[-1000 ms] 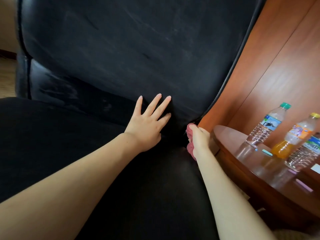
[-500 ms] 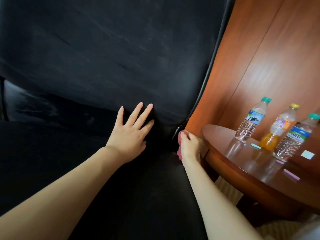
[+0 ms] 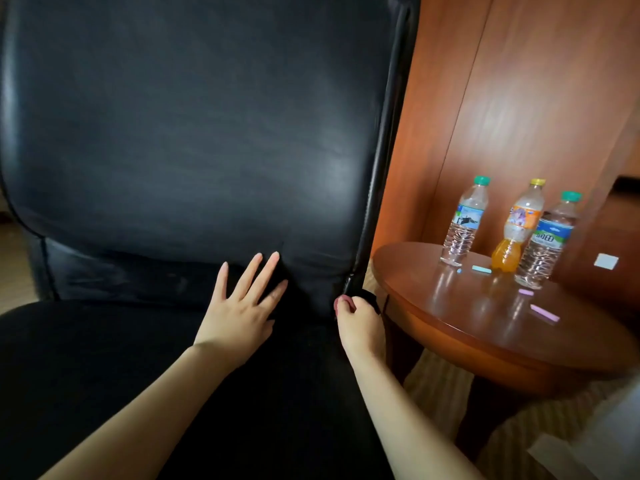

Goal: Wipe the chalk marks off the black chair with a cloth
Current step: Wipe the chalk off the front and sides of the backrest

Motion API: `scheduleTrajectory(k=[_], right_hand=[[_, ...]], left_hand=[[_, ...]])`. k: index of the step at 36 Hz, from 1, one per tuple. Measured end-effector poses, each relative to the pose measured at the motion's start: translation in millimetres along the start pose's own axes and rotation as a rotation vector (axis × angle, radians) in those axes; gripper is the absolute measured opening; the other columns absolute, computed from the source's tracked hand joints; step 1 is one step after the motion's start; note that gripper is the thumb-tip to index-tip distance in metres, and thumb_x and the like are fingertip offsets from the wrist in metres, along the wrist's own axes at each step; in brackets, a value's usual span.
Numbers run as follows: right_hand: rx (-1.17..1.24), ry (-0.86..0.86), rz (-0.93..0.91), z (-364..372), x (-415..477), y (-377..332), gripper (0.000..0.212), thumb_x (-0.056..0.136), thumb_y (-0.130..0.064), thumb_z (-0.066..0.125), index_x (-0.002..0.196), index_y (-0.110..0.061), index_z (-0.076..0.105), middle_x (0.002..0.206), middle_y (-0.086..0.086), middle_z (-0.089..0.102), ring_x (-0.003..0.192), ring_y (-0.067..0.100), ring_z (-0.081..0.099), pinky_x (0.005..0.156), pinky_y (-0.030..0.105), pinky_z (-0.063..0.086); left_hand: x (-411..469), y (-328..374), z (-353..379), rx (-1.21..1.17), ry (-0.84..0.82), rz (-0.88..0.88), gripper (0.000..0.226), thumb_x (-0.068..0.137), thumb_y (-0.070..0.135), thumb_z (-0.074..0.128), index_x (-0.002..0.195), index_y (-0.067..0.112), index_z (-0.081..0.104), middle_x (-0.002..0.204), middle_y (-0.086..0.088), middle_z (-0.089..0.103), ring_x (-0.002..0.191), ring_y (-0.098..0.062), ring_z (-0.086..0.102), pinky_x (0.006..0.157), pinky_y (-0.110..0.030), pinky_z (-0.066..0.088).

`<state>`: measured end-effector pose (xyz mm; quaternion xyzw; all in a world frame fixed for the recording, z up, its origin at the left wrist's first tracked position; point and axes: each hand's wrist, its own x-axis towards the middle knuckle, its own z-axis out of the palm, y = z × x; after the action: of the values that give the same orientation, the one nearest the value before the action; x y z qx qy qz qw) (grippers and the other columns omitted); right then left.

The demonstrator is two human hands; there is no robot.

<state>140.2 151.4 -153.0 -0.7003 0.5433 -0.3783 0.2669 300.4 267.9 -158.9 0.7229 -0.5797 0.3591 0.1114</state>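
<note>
Our left hand (image 3: 239, 317) lies flat, fingers spread, pressing the black chair (image 3: 194, 140) where seat meets backrest. Our right hand (image 3: 358, 327) grips the pink cloth (image 3: 336, 304) at the chair's right edge, beside the round wooden table (image 3: 485, 327).

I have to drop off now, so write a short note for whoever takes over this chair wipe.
Left hand: open, pressed flat where seat meets backrest.
Right hand: grips the pink cloth, mostly hidden, at the black chair's right rear corner.
Done: backrest looks mostly clean, though blurred.
Left: faint smears low on the backrest, left of the left hand; then check the seat.
</note>
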Motion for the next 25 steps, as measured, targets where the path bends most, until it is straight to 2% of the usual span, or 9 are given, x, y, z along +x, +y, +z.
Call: scheduleTrajectory(k=[2, 5, 7, 9, 11, 15, 17, 20, 25], right_hand=[[0.098, 0.078, -0.008, -5.9, -4.5, 6.0, 0.028, 0.097, -0.034, 0.046, 0.083, -0.016, 0.062, 0.087, 0.003, 0.064, 0.084, 0.027, 0.058, 0.065, 0.031, 0.039], [0.356, 0.286, -0.017, -21.8, -14.1, 10.4, 0.023, 0.098, -0.022, 0.051, 0.088, -0.009, 0.067, 0.090, 0.007, 0.066, 0.081, 0.021, 0.055, 0.066, 0.026, 0.031], [0.420, 0.402, -0.061, -34.4, -17.0, 11.3, 0.020, 0.097, -0.017, 0.054, 0.087, -0.005, 0.068, 0.087, 0.006, 0.064, 0.081, 0.020, 0.053, 0.069, 0.020, 0.030], [0.414, 0.464, -0.113, -43.7, -11.3, 13.2, 0.019, 0.096, -0.017, 0.056, 0.084, -0.006, 0.067, 0.086, 0.009, 0.064, 0.083, 0.026, 0.056, 0.073, 0.022, 0.033], [0.397, 0.483, -0.168, -56.7, -0.4, 10.1, 0.021, 0.095, -0.017, 0.056, 0.080, -0.006, 0.064, 0.082, 0.010, 0.061, 0.080, 0.027, 0.056, 0.070, 0.022, 0.030], [0.347, 0.569, -0.343, -85.8, 16.7, -4.9, 0.025, 0.093, -0.014, 0.059, 0.069, -0.007, 0.053, 0.073, 0.007, 0.051, 0.068, 0.021, 0.047, 0.063, 0.023, 0.026], [0.375, 0.586, -0.399, -100.7, 21.8, -12.7, 0.018, 0.093, -0.016, 0.059, 0.077, -0.007, 0.058, 0.077, 0.004, 0.055, 0.069, 0.012, 0.046, 0.065, 0.023, 0.032], [0.508, 0.513, -0.437, -125.1, 30.3, -23.9, 0.013, 0.094, -0.018, 0.059, 0.103, -0.009, 0.061, 0.095, -0.004, 0.060, 0.087, 0.006, 0.053, 0.079, 0.014, 0.038], [0.655, 0.540, -0.583, -176.5, 49.4, -64.1, 0.009, 0.091, -0.018, 0.061, 0.100, -0.014, 0.061, 0.099, 0.008, 0.061, 0.090, 0.011, 0.055, 0.081, 0.009, 0.038]], left_hand=[[-0.2, 6.6, -5.4, 0.029, -0.015, 0.015, 0.076, 0.064, 0.034, 0.080, 0.134, 0.021, 0.054, 0.157, -0.011, 0.012, 0.146, -0.021, -0.004, 0.109, -0.061, 0.015], [-0.8, 16.0, -13.4, 0.044, 0.013, 0.048, 0.082, 0.056, 0.022, 0.083, 0.132, 0.017, 0.056, 0.156, -0.014, 0.015, 0.147, -0.023, -0.008, 0.110, -0.062, 0.012], [-2.5, 22.0, -22.7, 0.071, 0.045, 0.093, 0.087, 0.048, 0.016, 0.084, 0.131, 0.016, 0.057, 0.154, -0.017, 0.022, 0.147, -0.027, 0.003, 0.110, -0.062, 0.013], [-2.6, 23.5, -32.2, 0.101, 0.077, 0.155, 0.092, 0.041, 0.016, 0.085, 0.129, 0.015, 0.059, 0.150, -0.021, 0.032, 0.141, -0.031, 0.022, 0.109, -0.062, 0.014], [2.6, 24.5, -47.6, 0.117, 0.115, 0.211, 0.088, 0.046, 0.022, 0.082, 0.131, 0.015, 0.058, 0.144, -0.021, 0.042, 0.136, -0.032, 0.031, 0.107, -0.063, 0.016], [27.7, 30.9, -94.0, 0.115, 0.180, 0.275, 0.067, 0.075, 0.023, 0.041, 0.142, 0.018, 0.040, 0.145, -0.018, 0.042, 0.134, -0.034, 0.038, 0.108, -0.061, 0.025], [46.4, 37.5, -122.0, 0.095, 0.243, 0.300, 0.068, 0.077, 0.020, 0.040, 0.145, 0.018, 0.037, 0.147, -0.019, 0.038, 0.133, -0.035, 0.041, 0.107, -0.060, 0.031], [73.5, 47.1, -158.5, 0.080, 0.340, 0.322, 0.067, 0.080, 0.021, 0.043, 0.146, 0.019, 0.032, 0.149, -0.020, 0.034, 0.134, -0.039, 0.039, 0.105, -0.060, 0.032], [109.4, 63.4, -196.3, -0.084, 0.310, 0.196, 0.064, 0.085, 0.045, 0.042, 0.145, 0.026, 0.030, 0.152, -0.018, 0.027, 0.137, -0.042, 0.031, 0.101, -0.065, 0.034]])
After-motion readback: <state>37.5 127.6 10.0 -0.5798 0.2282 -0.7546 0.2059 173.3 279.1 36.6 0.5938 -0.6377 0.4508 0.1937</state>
